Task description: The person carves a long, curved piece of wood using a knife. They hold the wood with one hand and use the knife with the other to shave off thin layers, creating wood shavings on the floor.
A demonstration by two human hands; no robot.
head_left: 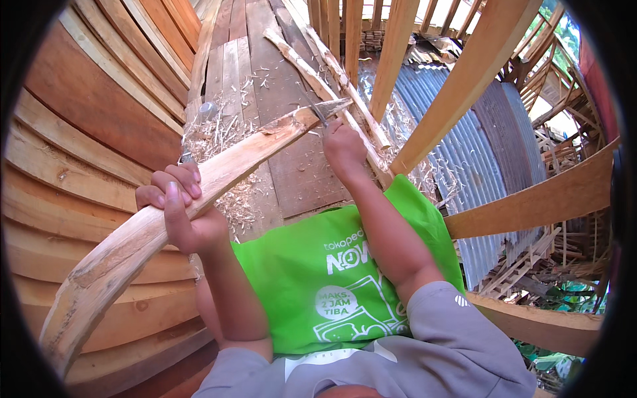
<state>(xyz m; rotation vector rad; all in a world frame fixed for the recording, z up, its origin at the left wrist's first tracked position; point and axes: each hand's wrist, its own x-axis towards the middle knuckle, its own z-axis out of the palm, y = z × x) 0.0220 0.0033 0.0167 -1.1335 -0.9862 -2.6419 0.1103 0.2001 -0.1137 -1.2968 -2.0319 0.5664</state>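
A long, curved piece of pale, bark-stripped wood (229, 166) slants from the lower left up to the middle of the view. My left hand (182, 205) is wrapped round it near its middle. Close to the wood's far end, my right hand (345, 147) is closed on a knife (317, 111). Its thin dark blade lies across the wood near the tip; the handle is mostly hidden in my fist. A green cloth bag (298, 278) with white print covers my lap, below both forearms.
Curled wood shavings (232, 199) litter the plank floor (265, 113). Two stripped poles (308, 73) lie beyond my right hand. Stacked boards (86, 126) rise along the left. On the right, wooden slats (458, 86) stand before a corrugated metal roof (458, 152).
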